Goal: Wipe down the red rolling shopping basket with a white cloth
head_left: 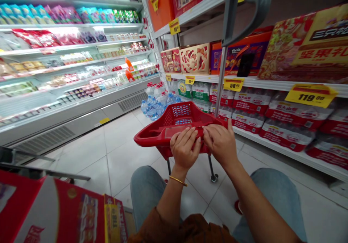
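Note:
A red plastic shopping cart (152, 137) with a mesh basket stands in front of my knees. My left hand (186, 147) is closed over the middle of its near handle bar, with a gold bangle on the wrist. Close beside it, my right hand (221, 143) is wrapped round the right part of the same bar. The fingertips of both hands almost meet at the bar. From the cart's right side a metal pole (220, 83) rises, topped by a grey looped handle (265, 4).
A lit refrigerated display (89, 107) runs along the left. Large water bottles (156, 105) stand on the floor beyond the cart. Shelves at right hold gift boxes (195, 59) and packs of bottled water (282, 127). A red carton (73, 214) is close at lower left.

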`<act>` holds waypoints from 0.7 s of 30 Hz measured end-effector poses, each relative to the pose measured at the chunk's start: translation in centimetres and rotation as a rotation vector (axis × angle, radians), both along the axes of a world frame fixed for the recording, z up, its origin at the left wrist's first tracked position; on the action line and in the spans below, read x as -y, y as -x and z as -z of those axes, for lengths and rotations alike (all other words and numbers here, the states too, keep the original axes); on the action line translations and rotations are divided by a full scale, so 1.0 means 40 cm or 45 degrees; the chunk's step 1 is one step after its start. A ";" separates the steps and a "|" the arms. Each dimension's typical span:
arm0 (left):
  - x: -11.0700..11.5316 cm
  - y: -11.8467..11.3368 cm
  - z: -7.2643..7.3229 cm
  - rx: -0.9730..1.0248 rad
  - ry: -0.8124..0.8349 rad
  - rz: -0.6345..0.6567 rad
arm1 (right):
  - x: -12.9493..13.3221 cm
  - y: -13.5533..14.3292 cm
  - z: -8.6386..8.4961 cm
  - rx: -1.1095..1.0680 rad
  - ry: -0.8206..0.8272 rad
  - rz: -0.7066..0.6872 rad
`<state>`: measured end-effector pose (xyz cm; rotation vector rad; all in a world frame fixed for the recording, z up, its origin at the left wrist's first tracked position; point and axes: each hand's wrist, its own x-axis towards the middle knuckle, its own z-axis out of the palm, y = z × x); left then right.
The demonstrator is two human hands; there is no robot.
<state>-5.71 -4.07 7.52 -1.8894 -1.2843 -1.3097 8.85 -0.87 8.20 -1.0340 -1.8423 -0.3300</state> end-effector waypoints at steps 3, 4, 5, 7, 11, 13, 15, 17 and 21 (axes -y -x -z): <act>-0.003 0.003 -0.004 -0.007 -0.011 -0.015 | -0.020 -0.032 0.006 -0.072 0.017 0.004; -0.004 0.005 -0.005 -0.008 -0.015 -0.011 | -0.026 -0.041 0.007 -0.092 0.017 0.001; -0.005 0.010 -0.006 -0.008 -0.019 -0.003 | -0.031 -0.047 0.008 -0.106 0.019 -0.009; -0.007 0.021 -0.006 -0.001 -0.035 0.017 | -0.036 -0.053 0.007 -0.109 0.033 -0.049; -0.011 0.052 -0.004 0.024 -0.031 0.050 | -0.030 -0.037 -0.002 -0.092 0.038 -0.122; -0.011 0.066 -0.003 0.041 -0.003 0.065 | -0.023 -0.022 -0.005 -0.105 0.029 -0.135; -0.009 0.074 -0.005 0.064 0.027 0.065 | -0.017 -0.010 -0.005 -0.126 0.032 -0.141; -0.003 0.070 -0.011 0.088 0.039 0.017 | -0.011 -0.001 -0.003 -0.136 0.047 -0.147; 0.013 0.020 -0.024 0.077 -0.005 -0.099 | -0.003 0.003 -0.008 -0.184 0.107 -0.184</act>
